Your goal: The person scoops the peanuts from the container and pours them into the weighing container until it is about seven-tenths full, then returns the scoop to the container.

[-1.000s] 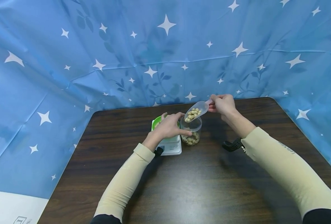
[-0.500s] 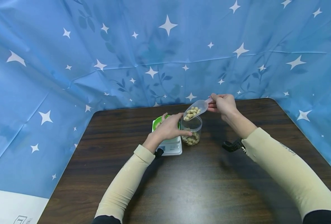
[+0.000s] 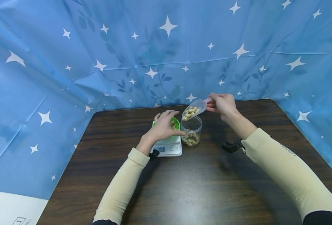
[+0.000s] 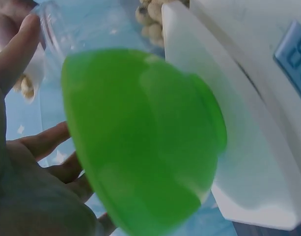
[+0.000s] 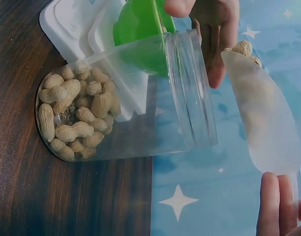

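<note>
My right hand [image 3: 225, 104] pinches the handle of a translucent plastic scoop [image 5: 270, 128] loaded with peanuts. The scoop is tilted down to the left, above the mouth of a clear jar [image 5: 135, 140] that has unshelled peanuts at its bottom. A green bowl [image 4: 135, 137] sits on a white kitchen scale [image 3: 172, 152], just left of the jar, and some peanuts show inside it. My left hand [image 3: 163, 126] spreads over and around the bowl, fingers extended, thumb towards the jar. In the left wrist view, the fingers are behind the bowl's rim.
A dark wooden table [image 3: 194, 187] bears the scale and jar near its far edge. Directly behind it hangs a blue cloth [image 3: 143, 37] with white stars. The scale's lit display [image 3: 161, 149] faces me.
My left hand has shifted left, off the jar's side and over the bowl, uncovering more of the display. The loaded scoop in my right hand has drifted slightly left.
</note>
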`<state>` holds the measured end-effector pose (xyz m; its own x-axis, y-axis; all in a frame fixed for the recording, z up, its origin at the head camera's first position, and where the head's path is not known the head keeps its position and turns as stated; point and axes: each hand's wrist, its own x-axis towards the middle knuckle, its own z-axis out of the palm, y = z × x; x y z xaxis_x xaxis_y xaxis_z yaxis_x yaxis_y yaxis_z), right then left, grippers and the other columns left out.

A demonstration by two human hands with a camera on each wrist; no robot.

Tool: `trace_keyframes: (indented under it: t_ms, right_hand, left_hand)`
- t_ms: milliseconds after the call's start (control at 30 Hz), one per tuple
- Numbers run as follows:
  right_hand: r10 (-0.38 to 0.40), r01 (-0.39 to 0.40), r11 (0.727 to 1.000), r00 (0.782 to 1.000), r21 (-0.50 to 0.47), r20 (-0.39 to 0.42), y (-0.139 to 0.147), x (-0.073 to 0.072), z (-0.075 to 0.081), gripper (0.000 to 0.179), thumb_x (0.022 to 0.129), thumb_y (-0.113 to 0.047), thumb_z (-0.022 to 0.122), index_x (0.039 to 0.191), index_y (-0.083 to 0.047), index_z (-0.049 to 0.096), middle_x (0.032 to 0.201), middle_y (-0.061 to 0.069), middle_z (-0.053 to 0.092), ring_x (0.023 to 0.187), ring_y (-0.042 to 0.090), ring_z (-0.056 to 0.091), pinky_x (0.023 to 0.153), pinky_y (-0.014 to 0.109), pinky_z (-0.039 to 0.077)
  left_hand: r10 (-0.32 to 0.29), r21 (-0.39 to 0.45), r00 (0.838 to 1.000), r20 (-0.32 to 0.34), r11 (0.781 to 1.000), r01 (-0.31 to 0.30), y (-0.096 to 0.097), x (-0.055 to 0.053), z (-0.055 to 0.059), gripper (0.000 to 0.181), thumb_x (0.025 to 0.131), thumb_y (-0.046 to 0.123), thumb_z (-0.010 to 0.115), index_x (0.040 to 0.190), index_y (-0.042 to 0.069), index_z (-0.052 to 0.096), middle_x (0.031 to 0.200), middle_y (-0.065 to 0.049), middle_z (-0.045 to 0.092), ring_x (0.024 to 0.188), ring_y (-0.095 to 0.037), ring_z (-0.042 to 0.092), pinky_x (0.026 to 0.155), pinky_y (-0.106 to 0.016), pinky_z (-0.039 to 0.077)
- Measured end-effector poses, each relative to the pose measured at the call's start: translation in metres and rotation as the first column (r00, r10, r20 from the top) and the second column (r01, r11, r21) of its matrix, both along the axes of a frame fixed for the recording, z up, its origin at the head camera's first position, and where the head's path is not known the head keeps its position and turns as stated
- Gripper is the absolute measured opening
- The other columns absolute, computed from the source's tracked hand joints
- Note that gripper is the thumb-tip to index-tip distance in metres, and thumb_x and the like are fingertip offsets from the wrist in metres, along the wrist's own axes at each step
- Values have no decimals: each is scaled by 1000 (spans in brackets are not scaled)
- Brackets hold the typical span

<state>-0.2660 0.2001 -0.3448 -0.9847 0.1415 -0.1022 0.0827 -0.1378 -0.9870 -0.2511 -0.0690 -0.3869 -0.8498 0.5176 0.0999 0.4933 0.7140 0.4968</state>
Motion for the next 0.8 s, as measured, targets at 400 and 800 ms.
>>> trace_keyframes:
  t_ms: [400, 800]
  right_hand:
    - [22, -22, 1000, 999, 7, -26, -19, -3, -1, 27, 109, -16, 52, 115, 8, 62, 74, 6, 71, 67, 13, 72, 68, 29, 60]
    - [62, -59, 996, 997, 71, -35, -43, -7, -3, 34, 109, -17, 51, 126, 11, 60, 77, 8, 70, 67, 14, 73, 70, 30, 60]
  left_hand:
    - [91, 58, 992, 88, 994, -96, -41, 8, -2, 102, 79, 52, 87, 160, 16, 37, 161, -10, 33, 148, -30, 29, 118, -62, 9]
    - [93, 38, 982, 167, 994, -101, -63, 7, -7, 113, 77, 53, 87, 163, 13, 27, 162, -16, 30, 148, -34, 28, 116, -66, 14]
